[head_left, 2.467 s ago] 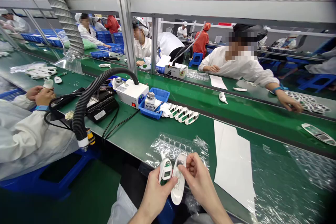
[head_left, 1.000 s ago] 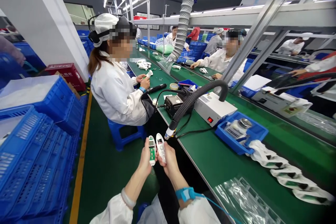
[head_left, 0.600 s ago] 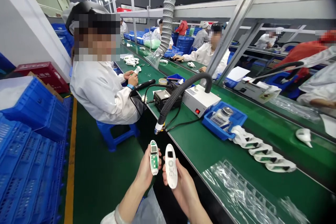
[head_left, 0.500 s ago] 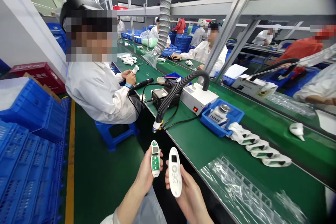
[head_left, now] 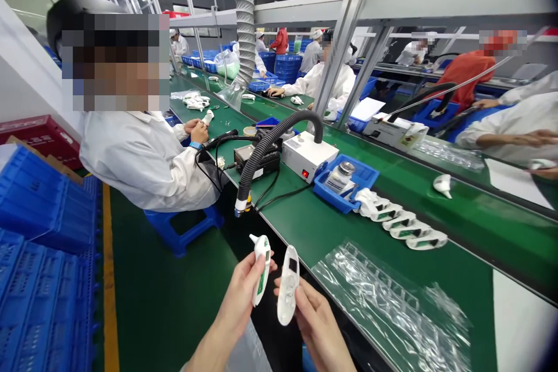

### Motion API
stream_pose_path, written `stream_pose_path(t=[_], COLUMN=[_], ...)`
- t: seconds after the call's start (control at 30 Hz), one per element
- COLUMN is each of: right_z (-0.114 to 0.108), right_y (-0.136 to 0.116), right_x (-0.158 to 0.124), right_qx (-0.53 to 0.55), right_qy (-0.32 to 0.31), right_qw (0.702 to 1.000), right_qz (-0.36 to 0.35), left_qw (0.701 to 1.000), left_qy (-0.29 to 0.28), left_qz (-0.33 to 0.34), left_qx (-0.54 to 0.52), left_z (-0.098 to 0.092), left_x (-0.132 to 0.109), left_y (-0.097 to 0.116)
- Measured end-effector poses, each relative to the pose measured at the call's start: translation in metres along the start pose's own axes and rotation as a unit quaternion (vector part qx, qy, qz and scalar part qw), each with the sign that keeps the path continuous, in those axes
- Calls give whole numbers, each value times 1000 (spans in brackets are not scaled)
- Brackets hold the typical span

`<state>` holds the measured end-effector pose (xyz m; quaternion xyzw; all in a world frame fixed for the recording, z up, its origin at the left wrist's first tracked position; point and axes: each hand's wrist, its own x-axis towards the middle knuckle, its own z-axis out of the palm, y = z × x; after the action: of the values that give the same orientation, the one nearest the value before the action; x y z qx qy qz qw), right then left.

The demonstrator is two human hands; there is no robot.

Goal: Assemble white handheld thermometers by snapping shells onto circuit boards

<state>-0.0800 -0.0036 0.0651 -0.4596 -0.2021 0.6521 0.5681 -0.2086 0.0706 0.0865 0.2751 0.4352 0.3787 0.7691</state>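
Note:
My left hand is closed around a white ear thermometer body. Its side faces me, with a pointed probe tip at the top and part of a green circuit board along its open face. Beside it, my right hand pinches the matching white cover, which has a dark window near its upper end. The two parts are apart, held a little in front of the bench edge. Several open thermometer halves with green boards lie in a row on the green bench, to the right.
Clear plastic blister strips lie on the bench near my right hand. Behind stand a blue tray with a metal-capped bottle, a white box and a black bent hose. A co-worker sits at the left.
The view has swung to the right. My left hand has turned the thermometer body from face-on to its side. My right hand has tilted the cover slightly.

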Motion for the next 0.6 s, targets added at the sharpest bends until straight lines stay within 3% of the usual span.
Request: stream_pose_path(t=[0.13, 0.23, 0.43, 0.6], right_z=[-8, -11, -18, -24], right_y=[-5, -5, -7, -17], right_x=[-3, -6, -14, -27], right_qx=[-75, -74, -81, -172], right_qy=[22, 59, 79, 75], right_qw=[995, 993, 988, 967], right_qz=[-61, -77, -105, -170], left_qw=[995, 992, 987, 982], left_qy=[-62, -71, -96, -141], left_qz=[46, 69, 63, 30], left_qx=[62, 79, 112, 119], left_z=[22, 36, 53, 62], left_x=[-5, -7, -7, -8], left_y=[-12, -22, -32, -37])
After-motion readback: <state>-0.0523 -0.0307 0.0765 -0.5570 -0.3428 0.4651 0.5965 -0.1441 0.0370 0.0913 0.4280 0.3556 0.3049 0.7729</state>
